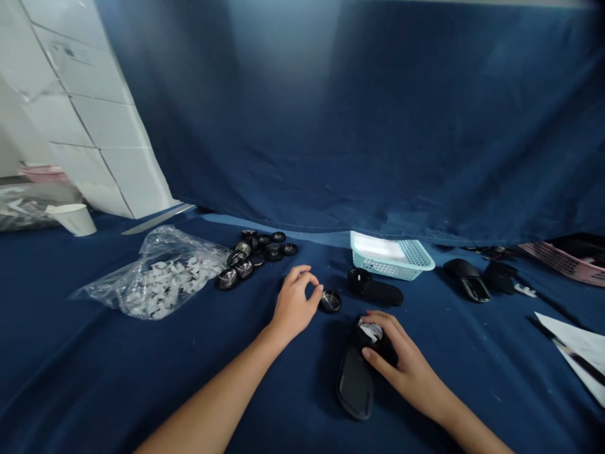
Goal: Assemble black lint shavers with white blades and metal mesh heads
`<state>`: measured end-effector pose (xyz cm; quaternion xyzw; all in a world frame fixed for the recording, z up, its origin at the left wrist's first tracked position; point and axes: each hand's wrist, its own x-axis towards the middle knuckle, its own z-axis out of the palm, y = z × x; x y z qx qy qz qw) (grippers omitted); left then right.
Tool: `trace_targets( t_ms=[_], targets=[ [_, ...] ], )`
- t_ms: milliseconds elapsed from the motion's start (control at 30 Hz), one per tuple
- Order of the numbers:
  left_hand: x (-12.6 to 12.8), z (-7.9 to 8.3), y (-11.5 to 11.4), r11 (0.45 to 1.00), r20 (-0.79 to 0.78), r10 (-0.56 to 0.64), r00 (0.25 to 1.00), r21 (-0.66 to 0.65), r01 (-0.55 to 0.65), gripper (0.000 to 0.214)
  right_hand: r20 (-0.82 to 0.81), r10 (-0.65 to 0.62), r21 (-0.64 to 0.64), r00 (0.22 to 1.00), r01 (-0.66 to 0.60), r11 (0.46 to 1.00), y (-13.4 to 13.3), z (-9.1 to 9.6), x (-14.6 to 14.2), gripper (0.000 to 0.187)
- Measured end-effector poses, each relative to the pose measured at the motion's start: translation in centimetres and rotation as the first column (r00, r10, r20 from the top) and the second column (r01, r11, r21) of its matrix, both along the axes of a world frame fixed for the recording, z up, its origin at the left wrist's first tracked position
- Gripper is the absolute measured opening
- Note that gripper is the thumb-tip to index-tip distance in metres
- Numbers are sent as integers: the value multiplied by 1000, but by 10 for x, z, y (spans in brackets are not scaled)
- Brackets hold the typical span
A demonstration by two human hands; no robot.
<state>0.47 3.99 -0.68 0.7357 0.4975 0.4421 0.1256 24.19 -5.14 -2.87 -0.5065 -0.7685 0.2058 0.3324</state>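
Navy cloth covers the worktop (94,372) on my head-camera feed, and both hands are working low near its centre. My right hand (406,359) is clamped over the round head of a black casing (354,384), its fingers wrapped across the top, which I read as a grip that pins the casing to the cloth and steadies it. A white piece (370,330) shows in the casing's head, just beside those fingers. My left hand (295,306) holds nothing; its fingers are curled and its thumb stands slightly apart from them, right next to one round black cap (329,301) with a metal inner face (from this far away, I cannot tell whether the thumb touches it). Three other casings lie farther off: a nearer casing (378,293) just past the cap, and a pair of casings (477,280) to the right, so I count four in all. About eleven more caps sit in an overlapping pile of caps (253,255), which makes an exact count hard. Beside them, one clear plastic bag (161,280) holds a mass of small white plastic pieces, too many to count. Keeping each kind in its own group seems to put the parts within easy reach. One teal basket (392,257) sits beneath the hem of a blue curtain (378,126).
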Motion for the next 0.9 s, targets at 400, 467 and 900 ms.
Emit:
trace_targets(
  t_ms=[400, 467, 900],
  targets=[
    [7, 0, -10, 985, 14, -170, 985, 8, 170, 9, -158, -34, -1, 987, 34, 999, 0, -7, -3, 25],
    [10, 0, -14, 977, 2, -211, 977, -7, 211, 11, -115, -22, 12, 993, 23, 1000, -2, -3, -4, 23],
    [19, 9, -37, 887, 11, -422, 907, -202, 415, 24, 2, 31, -49, 1000, -31, 998, -1, 11, -2, 42]
  ],
)
